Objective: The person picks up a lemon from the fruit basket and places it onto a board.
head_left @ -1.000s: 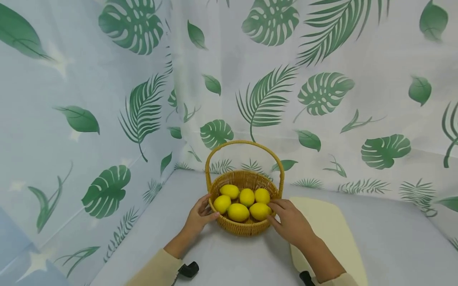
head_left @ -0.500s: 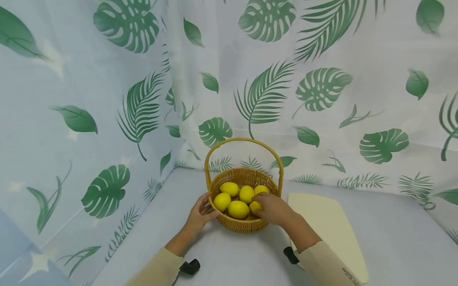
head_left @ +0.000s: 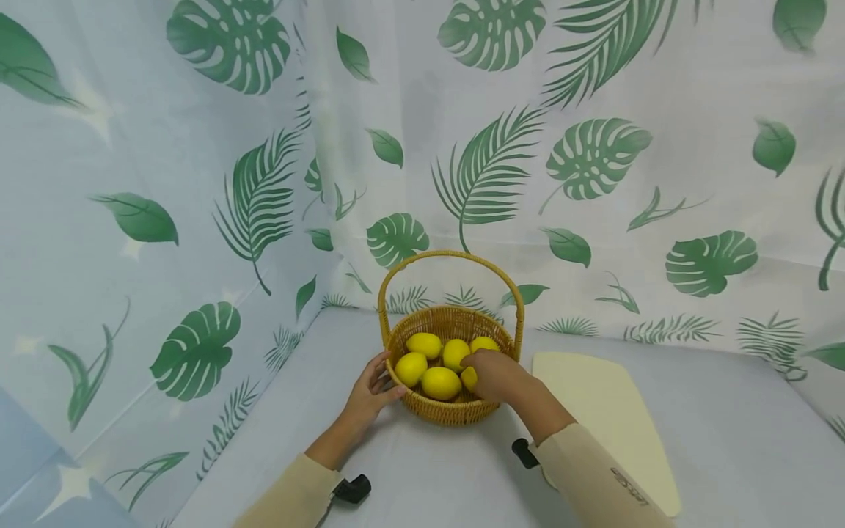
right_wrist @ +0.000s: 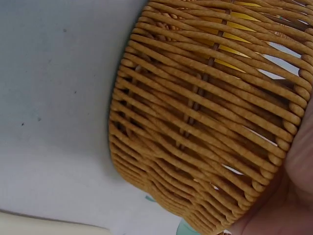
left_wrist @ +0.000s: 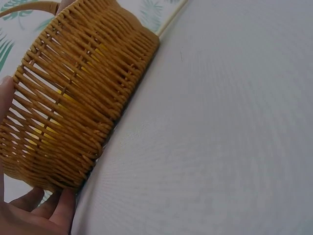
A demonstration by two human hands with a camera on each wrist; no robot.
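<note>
A brown wicker basket (head_left: 449,415) with a tall arched handle stands upright on the table, holding several yellow lemons (head_left: 441,383). At its left side, my left hand (head_left: 364,396) grips the wall, thumb near the front rim. Fingers (left_wrist: 63,208) of that hand touch the weave low down in the left wrist view. Over the right part of the rim reaches my right hand (head_left: 498,378), its fingers curled on the front right lemon (head_left: 469,379), which they mostly cover. The right wrist view shows the basket's woven outside (right_wrist: 195,112) and part of the palm.
A cream board (head_left: 607,411) lies flat on the white tabletop (head_left: 297,418), right of the basket and partly under the right forearm. Leaf-print curtains (head_left: 495,161) rise behind and on the left. Black wrist devices (head_left: 352,489) hang below both sleeves.
My right hand has moved left from the basket's right rim into the basket and now covers most of the front right lemon. The left hand stays at the left side.
</note>
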